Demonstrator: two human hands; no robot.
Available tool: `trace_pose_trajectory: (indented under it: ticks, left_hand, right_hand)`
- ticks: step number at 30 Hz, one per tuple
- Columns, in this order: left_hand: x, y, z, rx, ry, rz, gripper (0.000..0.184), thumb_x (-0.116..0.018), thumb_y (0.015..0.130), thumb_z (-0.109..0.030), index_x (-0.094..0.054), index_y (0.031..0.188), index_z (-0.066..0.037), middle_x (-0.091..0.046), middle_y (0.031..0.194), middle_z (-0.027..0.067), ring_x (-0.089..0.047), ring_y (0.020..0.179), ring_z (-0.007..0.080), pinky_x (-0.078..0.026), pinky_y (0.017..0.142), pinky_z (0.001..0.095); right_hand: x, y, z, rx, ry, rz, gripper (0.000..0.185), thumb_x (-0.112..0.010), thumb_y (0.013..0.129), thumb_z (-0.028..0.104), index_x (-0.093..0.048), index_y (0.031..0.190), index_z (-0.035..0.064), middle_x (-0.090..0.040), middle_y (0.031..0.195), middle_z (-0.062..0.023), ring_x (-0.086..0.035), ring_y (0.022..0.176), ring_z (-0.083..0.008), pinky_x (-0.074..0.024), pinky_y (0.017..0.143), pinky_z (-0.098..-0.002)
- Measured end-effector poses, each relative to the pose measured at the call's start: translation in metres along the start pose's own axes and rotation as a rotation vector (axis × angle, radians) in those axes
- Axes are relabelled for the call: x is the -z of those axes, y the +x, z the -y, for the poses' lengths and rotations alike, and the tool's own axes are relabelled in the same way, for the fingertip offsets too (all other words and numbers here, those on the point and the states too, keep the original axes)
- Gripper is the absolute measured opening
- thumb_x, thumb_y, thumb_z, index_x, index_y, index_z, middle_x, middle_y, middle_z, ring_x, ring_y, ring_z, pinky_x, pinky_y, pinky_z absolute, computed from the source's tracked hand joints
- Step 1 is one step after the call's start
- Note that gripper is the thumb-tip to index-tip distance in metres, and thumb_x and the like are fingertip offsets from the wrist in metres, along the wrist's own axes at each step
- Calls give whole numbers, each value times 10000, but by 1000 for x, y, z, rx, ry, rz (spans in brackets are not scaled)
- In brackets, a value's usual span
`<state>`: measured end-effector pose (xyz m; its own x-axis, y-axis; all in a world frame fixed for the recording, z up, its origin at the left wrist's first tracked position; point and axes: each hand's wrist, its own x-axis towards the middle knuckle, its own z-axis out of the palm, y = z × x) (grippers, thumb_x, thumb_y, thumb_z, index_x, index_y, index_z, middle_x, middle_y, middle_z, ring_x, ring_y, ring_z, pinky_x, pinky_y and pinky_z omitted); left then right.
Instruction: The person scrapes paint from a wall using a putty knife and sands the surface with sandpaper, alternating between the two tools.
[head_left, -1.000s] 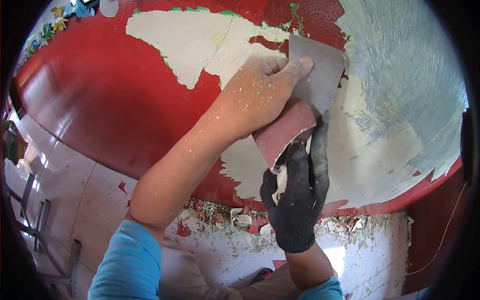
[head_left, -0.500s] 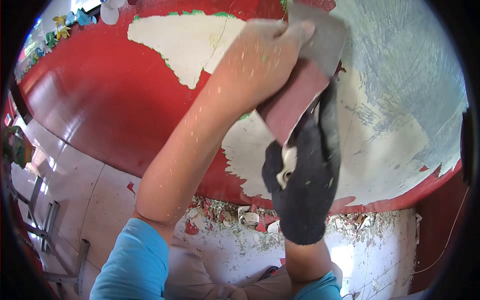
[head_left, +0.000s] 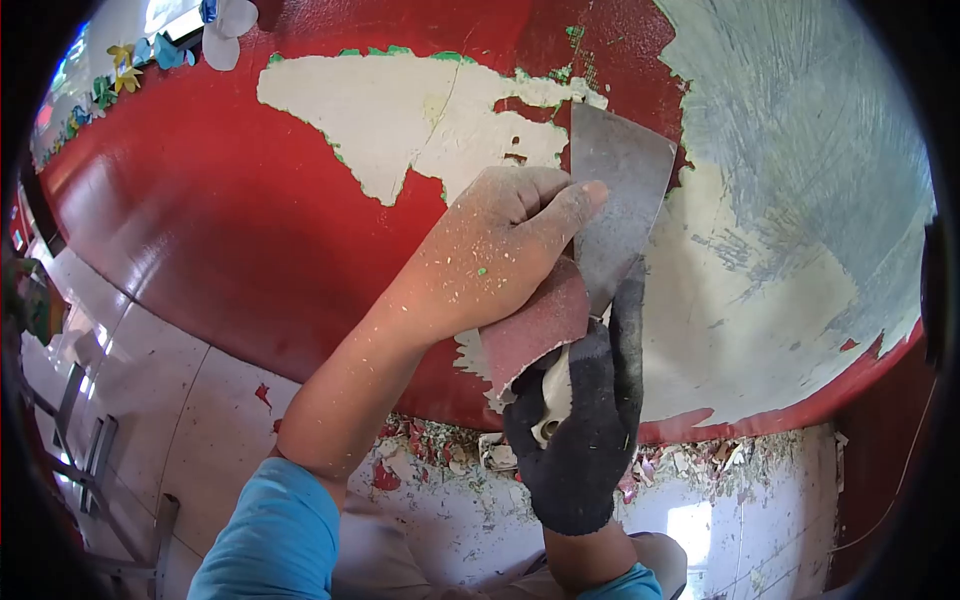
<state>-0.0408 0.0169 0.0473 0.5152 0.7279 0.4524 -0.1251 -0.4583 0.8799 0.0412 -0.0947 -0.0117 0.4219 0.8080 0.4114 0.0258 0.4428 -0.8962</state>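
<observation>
The scraper (head_left: 620,200) lies in front of the person, over the right half of the curved red surface (head_left: 200,210), above the lower edge of this surface. Its long axis goes from the cream handle (head_left: 556,395), which is at the near end, forward and a little to the right, up to the broad end of the blade, which points away from the body.

The right hand (head_left: 575,440), in a black glove, is nearer to the handle; it is closed around it, with one finger lying straight along toward the blade. The left hand (head_left: 490,255), which is bare (and quite dusty, with small pale flakes on the back), is nearer to the blade. It comes from the left and crosses to the blade's left side, the thumb pressed flat on the upper face; its other fingers are curled, their tips hidden.

A bent reddish sheet (head_left: 540,325) hangs just below the left palm, between the two hands, and covers a part of the handle. How the sheet is gripped, I cannot tell. Also I cannot tell if the blade is touching the surface or is held just above.
</observation>
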Motion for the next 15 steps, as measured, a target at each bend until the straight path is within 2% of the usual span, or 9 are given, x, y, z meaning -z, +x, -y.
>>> trace_pose_trajectory:
  ticks: [10, 15]
  left_hand:
    - [-2, 8, -2, -92, 64, -81, 364, -523, 938, -304, -623, 872, 40, -518, 671, -41, -445, 603, 25, -393, 531, 216]
    - [-1, 4, -7, -12, 61, -56, 355, -533, 930, -301, -620, 869, 38, -501, 647, -50, -438, 604, 19, -384, 528, 218]
  right_hand:
    - [2, 6, -5, 235, -258, 3, 553, -504, 901, 89, -252, 1388, 13, -546, 899, -83, -535, 703, -103, -458, 565, -223]
    - [13, -2, -6, 360, -403, 8, 534, -514, 890, 74, -283, 1365, -4, -551, 943, -103, -552, 734, -118, -469, 591, -235]
